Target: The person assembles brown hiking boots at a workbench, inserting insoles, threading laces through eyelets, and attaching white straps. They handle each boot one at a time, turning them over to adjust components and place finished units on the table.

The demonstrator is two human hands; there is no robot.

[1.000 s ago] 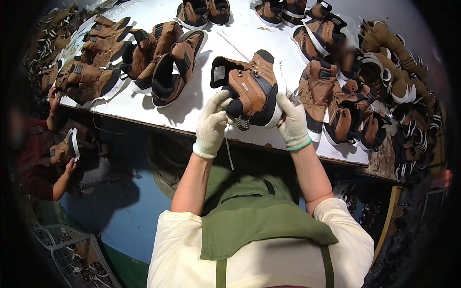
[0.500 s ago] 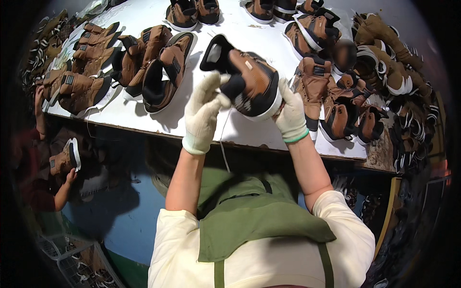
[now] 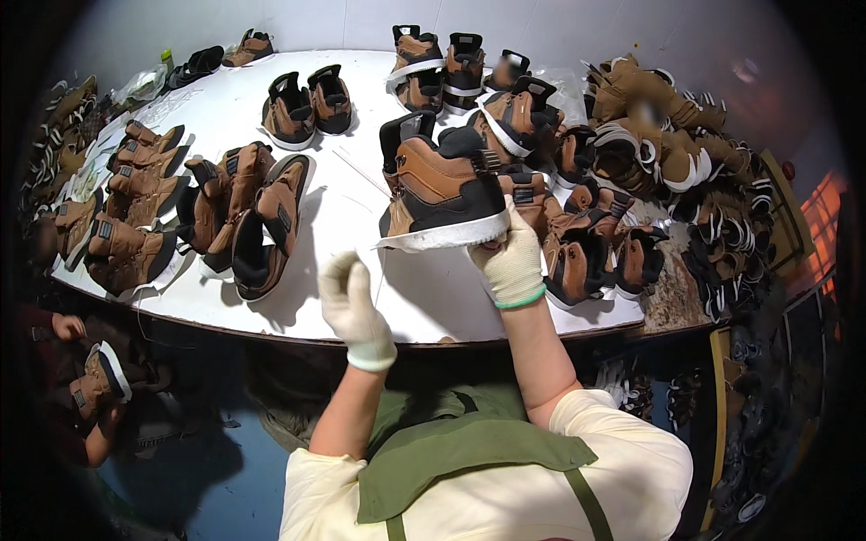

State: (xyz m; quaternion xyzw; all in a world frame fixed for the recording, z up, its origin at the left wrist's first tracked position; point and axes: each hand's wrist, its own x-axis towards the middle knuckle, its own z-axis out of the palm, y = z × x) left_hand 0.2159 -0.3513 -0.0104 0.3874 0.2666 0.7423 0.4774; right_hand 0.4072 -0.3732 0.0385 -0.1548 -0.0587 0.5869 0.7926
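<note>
A brown and black high-top shoe (image 3: 442, 185) with a white sole is held up over the white table (image 3: 352, 207), its side turned toward me. My right hand (image 3: 512, 269), in a cream knit glove with a green cuff edge, grips it from below at the right end of the sole. The fingers under the sole are partly hidden. Lower left of the shoe, my gloved left hand (image 3: 354, 305) is apart from it and holds nothing. Its fingers curl loosely, with the thumb standing away from them.
Brown shoes (image 3: 262, 212) stand in groups at the table's left, and a pair (image 3: 307, 108) sits farther back. More shoes (image 3: 577, 248) crowd the right side beside a heap of tan shoes (image 3: 667, 144). At far left, another person's hand holds a shoe (image 3: 101, 379).
The shoe has turned from tilted to nearly level, its sole now downward. My left hand has come off it and moved down and left. The view has shifted, showing more of the table's far side.
</note>
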